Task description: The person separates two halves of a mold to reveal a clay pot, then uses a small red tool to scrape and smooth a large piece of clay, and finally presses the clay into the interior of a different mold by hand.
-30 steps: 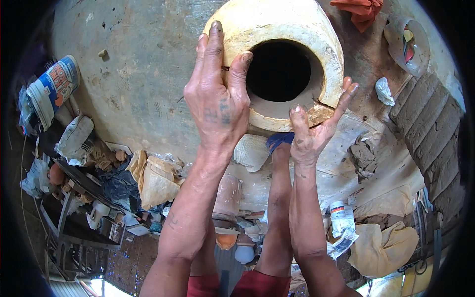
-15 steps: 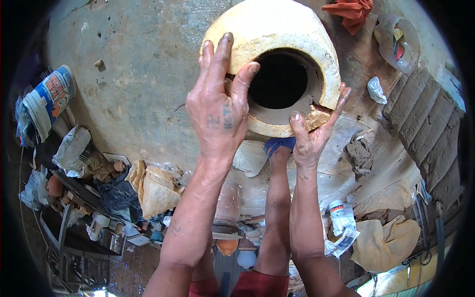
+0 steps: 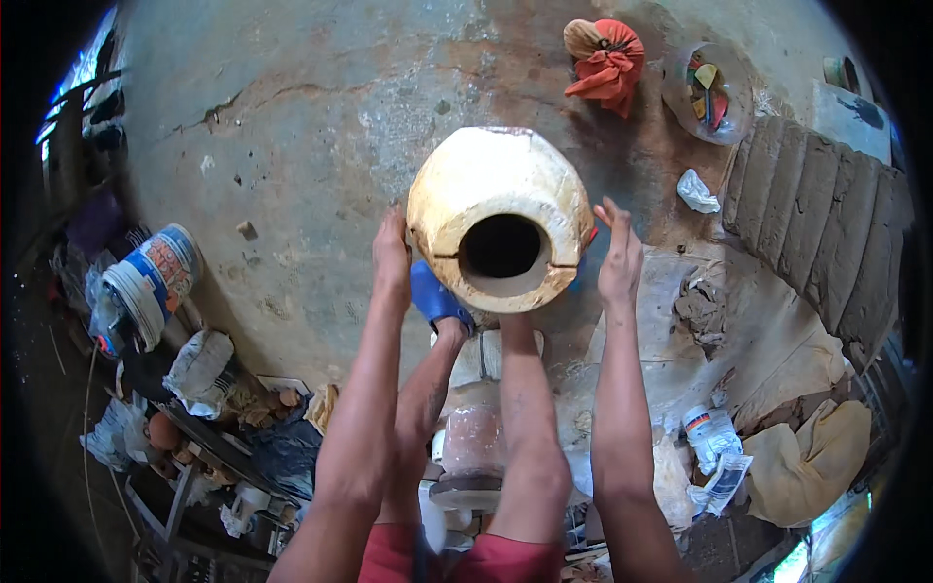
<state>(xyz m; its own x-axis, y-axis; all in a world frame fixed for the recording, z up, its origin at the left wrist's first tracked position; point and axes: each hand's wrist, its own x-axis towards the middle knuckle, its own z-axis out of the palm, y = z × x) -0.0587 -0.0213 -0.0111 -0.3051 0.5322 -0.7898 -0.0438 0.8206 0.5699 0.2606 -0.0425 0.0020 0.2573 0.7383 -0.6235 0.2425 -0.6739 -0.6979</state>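
A big cream-coloured round mould (image 3: 486, 189) with a dark round hole (image 3: 500, 247) in its near face stands on the concrete floor (image 3: 292, 146). A thin seam splits its rim left and right. My left hand (image 3: 392, 260) is flat and edge-on just off its left side. My right hand (image 3: 619, 257) is open with fingers spread just off its right side. Neither hand grips the mould. My bare legs reach toward its base, and a blue sandal (image 3: 435, 299) shows beside it.
A red cloth bundle (image 3: 607, 58) and a clear tub of small bits (image 3: 705, 92) lie beyond the mould. Grey clay slabs (image 3: 826, 223) line the right. A blue-and-white bucket (image 3: 146, 287), bags and clutter fill the left; plastic bottles (image 3: 714, 437) and yellow cloth (image 3: 807, 457) lie lower right.
Both hands have come off the mould's rim and now sit apart at its sides. The mould appears lower and farther from the camera, showing more floor beyond it.
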